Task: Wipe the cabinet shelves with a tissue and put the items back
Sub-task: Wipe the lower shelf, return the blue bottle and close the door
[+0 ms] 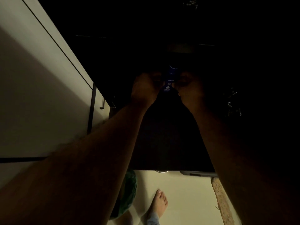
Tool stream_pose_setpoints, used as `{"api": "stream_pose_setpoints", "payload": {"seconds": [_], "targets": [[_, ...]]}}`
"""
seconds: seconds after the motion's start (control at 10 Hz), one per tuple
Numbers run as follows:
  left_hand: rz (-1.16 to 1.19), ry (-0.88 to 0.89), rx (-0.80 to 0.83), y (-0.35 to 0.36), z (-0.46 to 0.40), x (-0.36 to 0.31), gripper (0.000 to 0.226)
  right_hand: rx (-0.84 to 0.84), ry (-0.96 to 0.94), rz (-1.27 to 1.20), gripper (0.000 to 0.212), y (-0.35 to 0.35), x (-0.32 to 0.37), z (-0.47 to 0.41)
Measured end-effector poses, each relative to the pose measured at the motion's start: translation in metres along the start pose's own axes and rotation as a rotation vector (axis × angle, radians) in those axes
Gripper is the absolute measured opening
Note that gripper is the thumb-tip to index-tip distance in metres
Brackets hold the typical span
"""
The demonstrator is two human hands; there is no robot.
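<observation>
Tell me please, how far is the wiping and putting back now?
Done: cannot tell; the cabinet interior is too dark, and no tissue shows. In hand: left hand and right hand both grip a blue bottle. Left: placing it; remaining items are unseen.

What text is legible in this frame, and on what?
"NIVEA" (last letter cut off by shadow): white letters on the dark blue bottle, held between the left hand and right hand.
Smaller print below the white emblem on the bottle: too small and dark to read.
Nothing else legible; the cabinet interior is too dark to show any text.
</observation>
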State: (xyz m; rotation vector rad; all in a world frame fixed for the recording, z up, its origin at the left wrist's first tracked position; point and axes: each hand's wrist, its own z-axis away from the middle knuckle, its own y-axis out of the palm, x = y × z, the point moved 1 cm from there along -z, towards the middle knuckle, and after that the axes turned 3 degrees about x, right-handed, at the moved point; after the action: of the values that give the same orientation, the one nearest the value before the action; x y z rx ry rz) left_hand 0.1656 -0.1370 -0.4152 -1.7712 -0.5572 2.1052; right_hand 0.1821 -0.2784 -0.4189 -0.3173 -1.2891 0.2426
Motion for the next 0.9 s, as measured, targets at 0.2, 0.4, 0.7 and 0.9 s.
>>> {"api": "stream_pose_setpoints", "payload": {"seconds": [0.2, 0.4, 0.7, 0.9], "targets": [[0.043, -0.029, -0.014, 0.003, -0.003, 0.004, 0.032, 0.024, -0.002, 0.06, 0.03, 0.004, -0.001, -0.002], [0.053, -0.072, 0.008, 0.004, -0.004, 0.004, 0.05, 0.049, -0.042, 0.175, 0.025, -0.001, -0.002, -0.006], [-0.049, -0.01, 0.009, 0.002, -0.002, 0.007, 0.036, 0.085, 0.068, 0.117, 0.041, 0.005, -0.005, -0.012], [-0.046, 0.01, 0.005, -0.001, -0.002, 0.013, 0.036, 0.049, 0.056, 0.073, 0.046, 0.002, -0.011, -0.007]]}}
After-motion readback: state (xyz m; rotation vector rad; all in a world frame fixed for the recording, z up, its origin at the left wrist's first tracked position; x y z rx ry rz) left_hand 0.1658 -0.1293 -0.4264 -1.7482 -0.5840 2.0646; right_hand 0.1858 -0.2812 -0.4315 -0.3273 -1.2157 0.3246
